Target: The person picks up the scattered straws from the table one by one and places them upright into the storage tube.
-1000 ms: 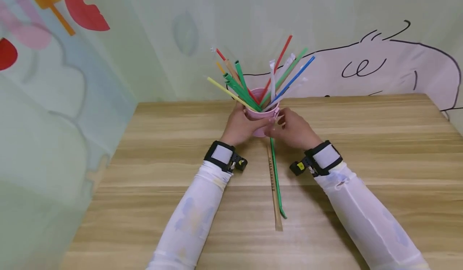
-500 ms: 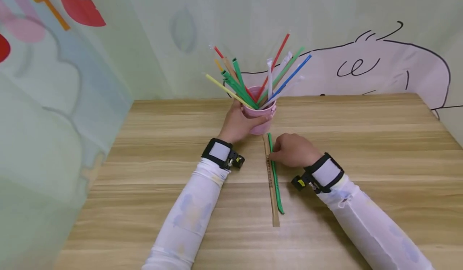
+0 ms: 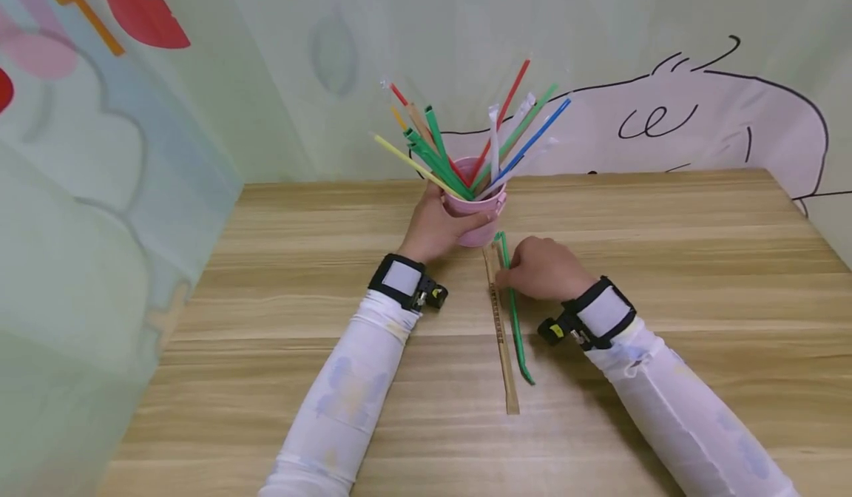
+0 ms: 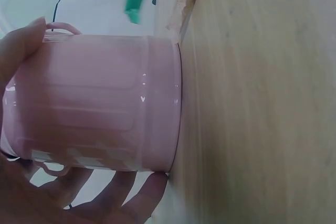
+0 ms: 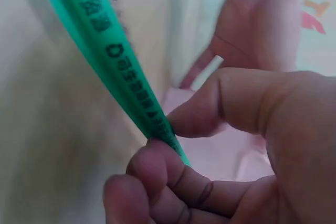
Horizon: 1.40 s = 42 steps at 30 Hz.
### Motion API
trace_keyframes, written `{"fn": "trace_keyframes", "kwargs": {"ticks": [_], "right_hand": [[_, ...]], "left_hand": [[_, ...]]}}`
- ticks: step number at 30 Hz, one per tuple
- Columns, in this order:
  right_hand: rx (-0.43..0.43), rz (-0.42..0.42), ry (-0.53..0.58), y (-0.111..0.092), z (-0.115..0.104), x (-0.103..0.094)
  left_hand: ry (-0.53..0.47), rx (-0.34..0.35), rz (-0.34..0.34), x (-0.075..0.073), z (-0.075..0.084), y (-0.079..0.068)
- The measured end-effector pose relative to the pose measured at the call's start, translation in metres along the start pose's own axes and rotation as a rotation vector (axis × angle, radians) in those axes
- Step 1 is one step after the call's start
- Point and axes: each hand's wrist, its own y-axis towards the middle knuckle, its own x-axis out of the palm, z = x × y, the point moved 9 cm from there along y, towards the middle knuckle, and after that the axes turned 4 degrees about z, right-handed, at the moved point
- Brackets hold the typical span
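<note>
My left hand (image 3: pixel 433 227) grips a small pink bucket (image 4: pixel 100 87), which stands upright at the back of the table. The thumb lies across its front in the head view, and fingers curl round its side in the left wrist view. Many straws fan out of the bucket's mouth. In front of it, my right hand (image 3: pixel 547 269) pinches a green paper-wrapped straw (image 5: pixel 113 51) between thumb and fingers; printed characters run along the wrapper. That straw looks lifted off the wood. Just left of it a brown-wrapped straw (image 3: pixel 501 327) lies on the table.
The wood-grain table (image 3: pixel 299 379) reaches back to a pale printed wall cloth (image 3: pixel 279 75). Inside the bucket are a yellow straw (image 3: pixel 406 158), a blue straw (image 3: pixel 552 123), and red, green and white ones.
My right hand left the bucket's side, came down to the green straw and pinched it; the straw has shifted away from the brown one. My left hand stays on the bucket.
</note>
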Motion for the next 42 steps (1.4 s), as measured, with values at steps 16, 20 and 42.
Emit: {"fn": "trace_keyframes", "kwargs": {"ticks": [16, 20, 42], "right_hand": [[0.004, 0.118, 0.445, -0.014, 0.019, -0.067], [-0.039, 0.278, 0.527, -0.023, 0.018, -0.093], [-0.251, 0.835, 0.755, -0.027, -0.003, -0.158]], "left_hand": [[0.003, 0.021, 0.002, 0.0, 0.001, 0.001], [-0.001, 0.034, -0.004, 0.001, 0.003, 0.0], [0.008, 0.015, -0.009, 0.004, -0.001, 0.002]]}}
